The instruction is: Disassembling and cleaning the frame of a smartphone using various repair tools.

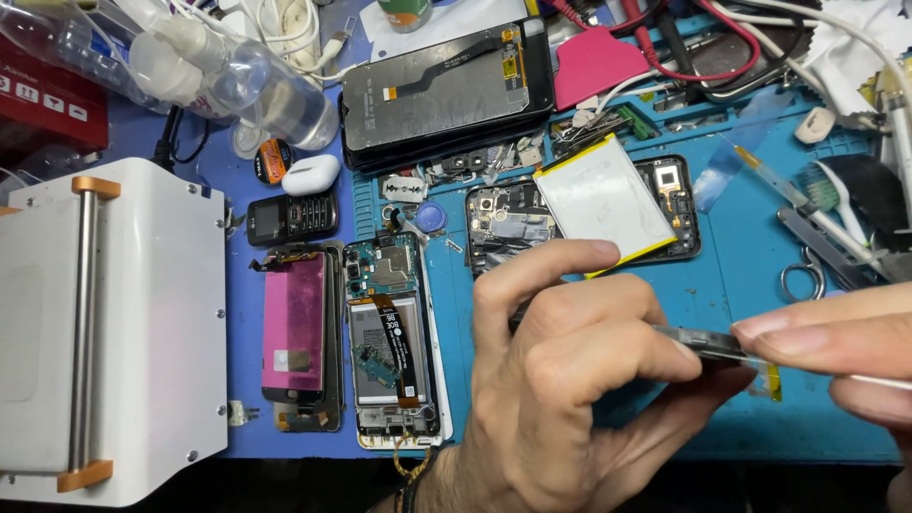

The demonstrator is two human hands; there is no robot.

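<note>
I pinch the thin dark component (708,342) between my left hand (560,380) and right hand (836,342), both clamped on it, steadying it above the blue mat (741,275).

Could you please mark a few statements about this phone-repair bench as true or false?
1. Both hands grip one thin dark part. True: the left hand and right hand pinch it between them.
2. The opened phone lies right of the pink-backed screen. True.
3. The white machine stands at the right edge. False: it stands at the left.
4. The mat is red. False: it is blue.
</note>
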